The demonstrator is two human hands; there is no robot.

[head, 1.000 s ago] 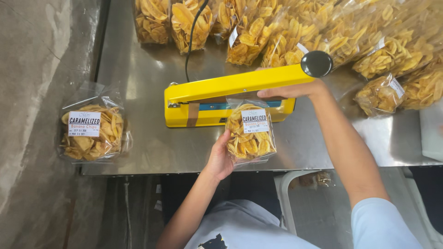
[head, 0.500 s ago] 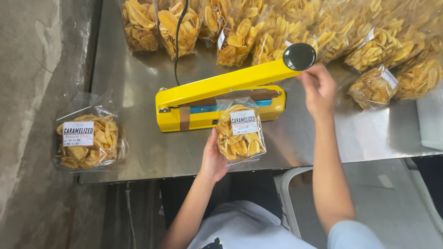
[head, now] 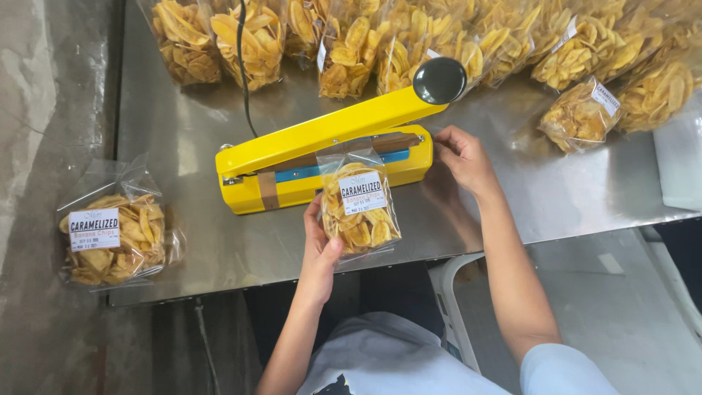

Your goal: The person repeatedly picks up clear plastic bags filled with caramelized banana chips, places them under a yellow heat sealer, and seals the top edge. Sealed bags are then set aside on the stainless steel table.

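Bag [head: 360,208] of golden chips at yellow heat sealer [head: 325,164], sealer arm up.

L hand [head: 319,249] holds bag from below/left, fingers curled round its lower edge, thumb on front; bag top tucked under raised arm, lying on sealing strip, bag body on steel table [head: 183,139] just in front of sealer; R hand [head: 464,157] at sealer's right end, fingers loosely bent, gripping nothing, below black knob [head: 439,80]. Judgement: for a clean seal, keep film flat & square across strip, no chips in seam, neck pulled taut. Containers: clear labelled bag, chips inside, sits apart at table's left edge [head: 113,234]; row of larger clear bags [head: 351,47] of same chips along back; one small labelled bag [head: 581,113] far right.
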